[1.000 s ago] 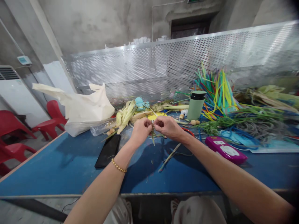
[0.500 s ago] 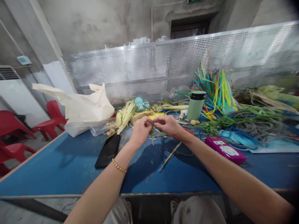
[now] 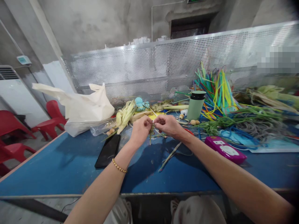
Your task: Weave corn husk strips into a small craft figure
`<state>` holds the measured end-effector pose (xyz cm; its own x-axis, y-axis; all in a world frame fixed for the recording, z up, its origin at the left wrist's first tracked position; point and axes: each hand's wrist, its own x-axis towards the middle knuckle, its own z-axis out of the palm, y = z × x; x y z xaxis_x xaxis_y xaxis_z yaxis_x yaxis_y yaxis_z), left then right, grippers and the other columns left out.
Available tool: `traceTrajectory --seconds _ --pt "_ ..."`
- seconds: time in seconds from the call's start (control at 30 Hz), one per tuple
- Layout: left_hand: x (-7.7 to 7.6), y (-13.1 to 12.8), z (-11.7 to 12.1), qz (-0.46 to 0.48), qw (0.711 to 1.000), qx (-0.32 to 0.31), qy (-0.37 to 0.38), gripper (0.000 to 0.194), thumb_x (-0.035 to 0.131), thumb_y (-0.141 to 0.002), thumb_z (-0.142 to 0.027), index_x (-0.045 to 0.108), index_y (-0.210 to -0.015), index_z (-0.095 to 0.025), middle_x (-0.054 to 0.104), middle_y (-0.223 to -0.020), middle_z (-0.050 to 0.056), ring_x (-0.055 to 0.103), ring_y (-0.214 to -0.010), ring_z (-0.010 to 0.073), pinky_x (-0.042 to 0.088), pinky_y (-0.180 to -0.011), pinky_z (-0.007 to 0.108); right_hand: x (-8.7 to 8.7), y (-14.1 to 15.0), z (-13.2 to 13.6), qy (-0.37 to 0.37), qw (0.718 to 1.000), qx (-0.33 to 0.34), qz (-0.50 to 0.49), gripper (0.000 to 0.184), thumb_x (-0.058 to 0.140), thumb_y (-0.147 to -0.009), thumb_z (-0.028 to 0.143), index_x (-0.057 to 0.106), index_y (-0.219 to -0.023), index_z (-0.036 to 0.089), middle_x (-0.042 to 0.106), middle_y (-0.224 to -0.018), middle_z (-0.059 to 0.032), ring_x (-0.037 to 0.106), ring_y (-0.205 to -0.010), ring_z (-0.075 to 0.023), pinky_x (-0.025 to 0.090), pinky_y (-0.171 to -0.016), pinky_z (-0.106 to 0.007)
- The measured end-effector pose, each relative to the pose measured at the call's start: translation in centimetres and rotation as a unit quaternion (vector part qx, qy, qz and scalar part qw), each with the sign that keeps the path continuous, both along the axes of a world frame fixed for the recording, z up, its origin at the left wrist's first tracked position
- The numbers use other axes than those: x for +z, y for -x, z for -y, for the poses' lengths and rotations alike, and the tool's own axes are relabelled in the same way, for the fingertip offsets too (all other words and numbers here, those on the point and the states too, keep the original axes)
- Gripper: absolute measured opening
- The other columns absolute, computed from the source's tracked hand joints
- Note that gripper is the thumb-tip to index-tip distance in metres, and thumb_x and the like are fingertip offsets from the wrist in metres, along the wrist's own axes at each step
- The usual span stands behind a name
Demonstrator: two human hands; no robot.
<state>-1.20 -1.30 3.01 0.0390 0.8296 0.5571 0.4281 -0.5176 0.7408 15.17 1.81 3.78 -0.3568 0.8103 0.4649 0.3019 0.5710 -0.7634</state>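
My left hand (image 3: 141,130) and my right hand (image 3: 168,125) meet over the middle of the blue table, fingertips almost touching. Both are closed in a pinch. Between them is a thin greenish-tan strip (image 3: 150,137), perhaps corn husk, whose end dangles below the left fingertips. The part inside the fingers is hidden. A longer loose strip of the same look (image 3: 170,157) lies on the table below my right hand. Pale yellow-green corn husks (image 3: 126,116) lie beyond my left hand, near blue balls (image 3: 139,104).
A black phone (image 3: 107,151) and a white plastic bag (image 3: 90,109) are at left. To the right stand a green tumbler (image 3: 196,105) and colourful pipe cleaners (image 3: 220,93). A purple packet (image 3: 225,150) lies before tangled green cords (image 3: 243,119). Perforated metal panel (image 3: 140,68) borders the back.
Both hands stay in nearly the same place. The right fingers have shifted slightly, and the dangling end of the strip has swung a little to the left.
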Motion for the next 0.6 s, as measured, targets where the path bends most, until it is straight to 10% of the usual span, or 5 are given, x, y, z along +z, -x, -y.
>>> traceTrajectory --seconds 0.6 --pt "-0.24 0.15 -0.48 0.0 0.999 0.02 -0.027 0.009 0.056 -0.076 -0.01 0.059 -0.075 -0.018 0.058 -0.065 -0.001 0.053 -0.061 0.0125 0.038 -0.058 0.024 0.88 0.19 0.99 0.036 0.999 -0.01 0.006 0.017 0.063 -0.077 0.033 0.063 -0.081 0.017 0.06 -0.053 0.002 0.054 -0.044 -0.0121 0.04 -0.042 -0.022"
